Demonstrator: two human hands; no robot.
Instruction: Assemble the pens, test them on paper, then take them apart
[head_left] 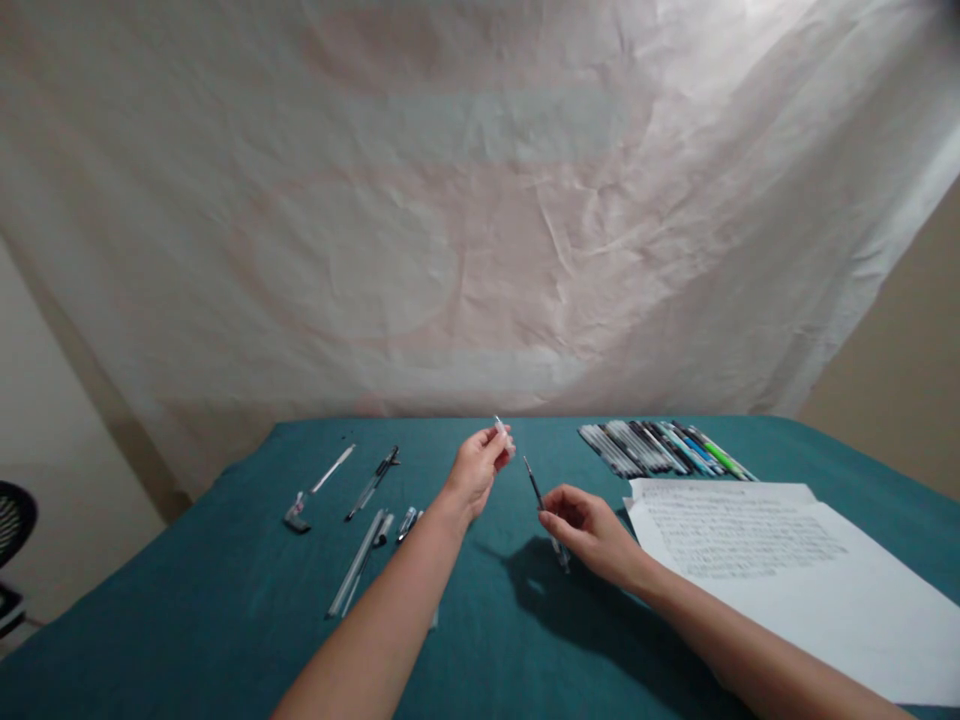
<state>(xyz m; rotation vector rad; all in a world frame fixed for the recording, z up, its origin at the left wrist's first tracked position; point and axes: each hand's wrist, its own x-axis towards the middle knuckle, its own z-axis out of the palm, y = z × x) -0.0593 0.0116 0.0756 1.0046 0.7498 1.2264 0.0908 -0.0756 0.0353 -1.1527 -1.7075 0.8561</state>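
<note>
My left hand [480,467] is raised above the teal tablecloth [225,600], fingers pinched on a small clear pen part [501,428]. My right hand [589,530] hovers just to its right, closed on a thin dark pen refill [534,485] that points up and left toward the left hand. The two hands are a short gap apart. Loose pen parts lie on the cloth to the left: a clear barrel [358,562], a dark pen [373,482], a white stick [333,468], a small clip piece [297,514] and short metal-tipped pieces [406,522].
A row of several pens [660,448], black, blue and green, lies at the back right. White sheets with writing [750,545] cover the right side of the table. A wrinkled pale cloth [480,200] hangs behind. A dark chair [11,530] stands at the far left.
</note>
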